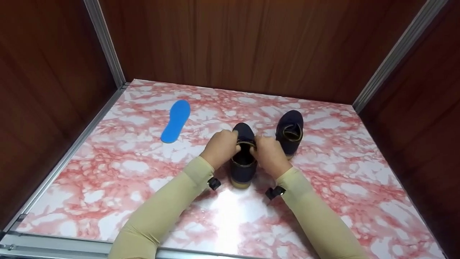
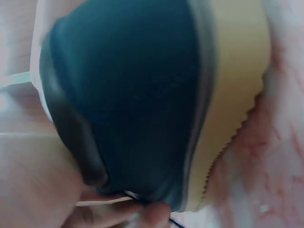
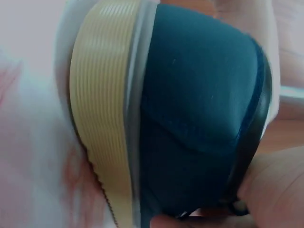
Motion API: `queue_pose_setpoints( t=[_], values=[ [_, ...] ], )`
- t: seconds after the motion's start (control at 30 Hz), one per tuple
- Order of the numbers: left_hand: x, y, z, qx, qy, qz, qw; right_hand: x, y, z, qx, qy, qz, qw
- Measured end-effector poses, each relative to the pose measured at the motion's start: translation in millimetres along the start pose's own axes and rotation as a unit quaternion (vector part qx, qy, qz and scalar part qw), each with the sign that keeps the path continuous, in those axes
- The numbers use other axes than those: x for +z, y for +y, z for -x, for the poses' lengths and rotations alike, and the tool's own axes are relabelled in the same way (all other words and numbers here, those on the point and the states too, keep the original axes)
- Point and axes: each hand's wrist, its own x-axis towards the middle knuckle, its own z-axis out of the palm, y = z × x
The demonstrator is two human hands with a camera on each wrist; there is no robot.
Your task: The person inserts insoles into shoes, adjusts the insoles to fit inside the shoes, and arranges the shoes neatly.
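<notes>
A dark blue shoe [image 1: 243, 174] with a tan sole stands between both hands, its toe pointing away from me. My left hand [image 1: 222, 146] grips the left side of its opening, thumb at the inner edge and fingers outside. On the opposite side my right hand [image 1: 269, 153] holds the opening's edge in the same way. The left wrist view shows the shoe's heel and side [image 2: 137, 95] close up, with fingers near a thin dark lace at the bottom. In the right wrist view the other side [image 3: 194, 95] fills the middle, above the fingertips.
A second dark shoe [image 1: 291, 118] stands just right of my right hand, toe away. A blue insole [image 1: 176, 120] lies flat at the back left. Brown wood-look panels [image 1: 230, 46] enclose the red-and-white marbled tabletop [image 1: 118, 180] at the back and sides.
</notes>
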Motion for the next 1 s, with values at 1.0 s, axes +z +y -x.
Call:
queue_pose_setpoints(
  t=[1.0],
  values=[
    [-42.3, -31.0, 1.7, 0.002, -0.210, 0.173, 0.9621, -48, 30, -6, 0.101, -0.255, -0.172, 0.946]
  ],
)
